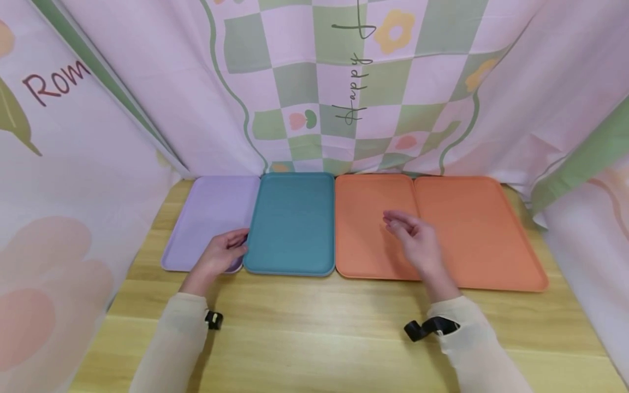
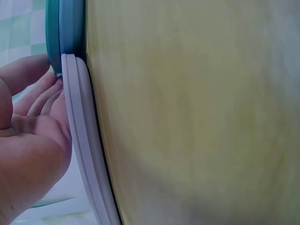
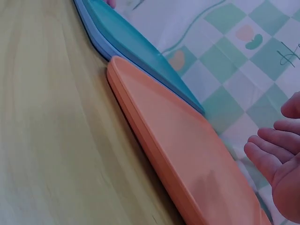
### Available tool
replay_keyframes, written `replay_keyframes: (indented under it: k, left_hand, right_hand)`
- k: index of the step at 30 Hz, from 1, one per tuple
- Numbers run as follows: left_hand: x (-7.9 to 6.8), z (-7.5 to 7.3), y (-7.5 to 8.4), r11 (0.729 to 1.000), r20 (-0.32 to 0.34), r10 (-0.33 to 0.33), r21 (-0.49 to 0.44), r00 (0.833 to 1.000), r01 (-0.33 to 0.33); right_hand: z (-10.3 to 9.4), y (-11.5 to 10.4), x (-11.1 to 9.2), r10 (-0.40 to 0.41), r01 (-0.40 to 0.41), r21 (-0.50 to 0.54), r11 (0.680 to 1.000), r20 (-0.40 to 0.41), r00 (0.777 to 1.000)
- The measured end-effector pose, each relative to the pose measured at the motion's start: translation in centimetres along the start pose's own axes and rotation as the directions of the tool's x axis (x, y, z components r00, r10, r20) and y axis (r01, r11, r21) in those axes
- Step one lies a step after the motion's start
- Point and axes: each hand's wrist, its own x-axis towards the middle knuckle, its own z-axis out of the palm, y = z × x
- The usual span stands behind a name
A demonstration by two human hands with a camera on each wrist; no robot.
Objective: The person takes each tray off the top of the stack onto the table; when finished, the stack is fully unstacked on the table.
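Observation:
My left hand (image 1: pixel 221 254) reaches over the lilac tray (image 1: pixel 211 204), its thumb and fingertips right at the left edge of the teal tray (image 1: pixel 291 224). Seen from the left wrist, the thumb (image 2: pixel 28 70) lies against the teal rim (image 2: pixel 53 35) and the other fingers extend behind the lilac rim (image 2: pixel 77 108). A blue layer (image 3: pixel 96 35) shows under the teal tray in the right wrist view. Over the left orange tray (image 1: pixel 363 234) hovers my right hand (image 1: pixel 417 240), loosely bent, with nothing in it. A second orange tray (image 1: pixel 481 234) lies to its right.
The trays stand side by side along the back of a wooden table (image 1: pixel 314 333). Behind them hangs a checkered curtain (image 1: pixel 339 82), with more printed cloth (image 1: pixel 59 180) at the left. Black straps (image 1: pixel 432 326) circle the wrists.

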Motion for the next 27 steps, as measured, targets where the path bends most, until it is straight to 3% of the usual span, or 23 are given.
replay_keyframes:
  k: [5,12,19,27]
  left_hand:
    - [-0.1,0.0,0.1,1.000,0.004,-0.005,0.017,1.000,0.005]
    - [-0.2,0.0,0.2,1.000,0.002,0.006,-0.004,1.000,-0.006]
    - [-0.3,-0.1,0.2,1.000,0.006,0.013,-0.010,1.000,-0.013]
    - [-0.4,-0.1,0.3,1.000,0.006,0.009,-0.015,1.000,-0.008]
  right_hand:
    - [1.7,0.2,0.0,0.025,-0.026,0.038,0.999,0.030,0.999]
    - [4.0,0.0,0.0,0.052,-0.047,-0.069,0.997,0.065,0.997]
    - [6.1,0.3,0.1,0.081,-0.078,-0.039,0.996,0.087,0.993]
    - [8.3,0.8,0.4,0.115,-0.094,-0.141,0.986,0.152,0.982]
